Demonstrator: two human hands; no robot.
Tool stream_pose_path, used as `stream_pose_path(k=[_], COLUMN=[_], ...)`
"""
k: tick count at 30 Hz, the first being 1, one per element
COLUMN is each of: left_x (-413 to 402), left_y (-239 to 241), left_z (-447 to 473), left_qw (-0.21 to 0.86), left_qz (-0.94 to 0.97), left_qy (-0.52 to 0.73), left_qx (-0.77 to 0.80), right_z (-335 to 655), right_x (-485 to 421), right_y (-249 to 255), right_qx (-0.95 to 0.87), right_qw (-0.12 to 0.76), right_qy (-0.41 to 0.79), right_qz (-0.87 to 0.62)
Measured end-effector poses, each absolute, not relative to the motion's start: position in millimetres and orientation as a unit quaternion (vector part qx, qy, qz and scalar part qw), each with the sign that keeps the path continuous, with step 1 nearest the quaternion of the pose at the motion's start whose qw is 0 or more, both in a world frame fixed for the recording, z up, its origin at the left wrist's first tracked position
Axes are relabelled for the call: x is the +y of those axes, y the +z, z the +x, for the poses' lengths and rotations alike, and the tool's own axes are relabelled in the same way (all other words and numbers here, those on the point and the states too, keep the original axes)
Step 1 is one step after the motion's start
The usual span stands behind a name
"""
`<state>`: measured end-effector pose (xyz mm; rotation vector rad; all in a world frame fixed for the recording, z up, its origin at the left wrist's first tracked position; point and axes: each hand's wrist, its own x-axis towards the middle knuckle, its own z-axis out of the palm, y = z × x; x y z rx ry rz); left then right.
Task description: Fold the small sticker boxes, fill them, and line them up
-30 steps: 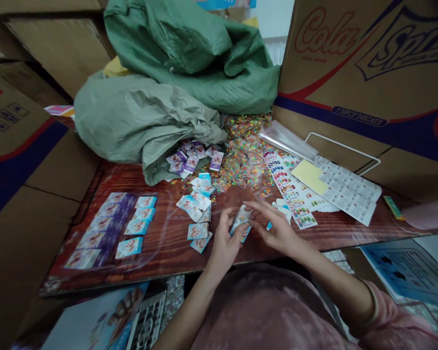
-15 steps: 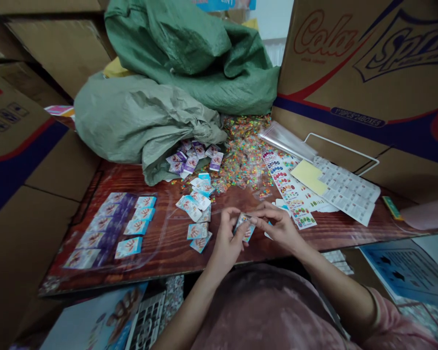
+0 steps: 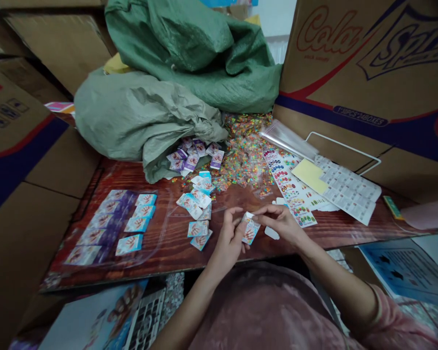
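My left hand grips a small white-and-blue cardboard box printed with a hand picture, just above the table's front edge. The fingers of my right hand are pinched at the box's upper end, where a white flap shows. Under my right hand lies a white rounded piece, with more white pieces just behind it. Left of my hands is a loose pile of similar blue-and-white boxes. Whether anything is inside the held box is hidden.
Rows of purple boxes and blue boxes stand at the left. Behind are a grey-green sack spilling purple boxes and many small packets of colourful bits. Sticker sheets and a large carton are on the right.
The box in my hands has tilted, so its printed face and white top flap show more. My right hand has shifted slightly right, and the white piece below it is more visible.
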<state>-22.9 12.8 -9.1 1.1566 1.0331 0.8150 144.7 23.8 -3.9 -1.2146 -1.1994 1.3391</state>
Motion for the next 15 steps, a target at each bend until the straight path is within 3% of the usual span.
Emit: stream_pose_path(k=[9, 15], left_x=[3.6, -3.2], left_y=[-6.5, -5.3], left_z=[-19.9, -34.0], left_qw=[0.717, 0.696], left_qz=[0.404, 0.364], left_qy=[0.355, 0.390], left_qx=[0.443, 0.480], right_z=[159.2, 140.4], right_x=[19.2, 4.5], right_y=[1.0, -6.4], right_qx=[-0.661, -0.717], right_qw=[0.373, 0.342], right_qy=[0.468, 0.438], right_qz=[-0.453, -0.421])
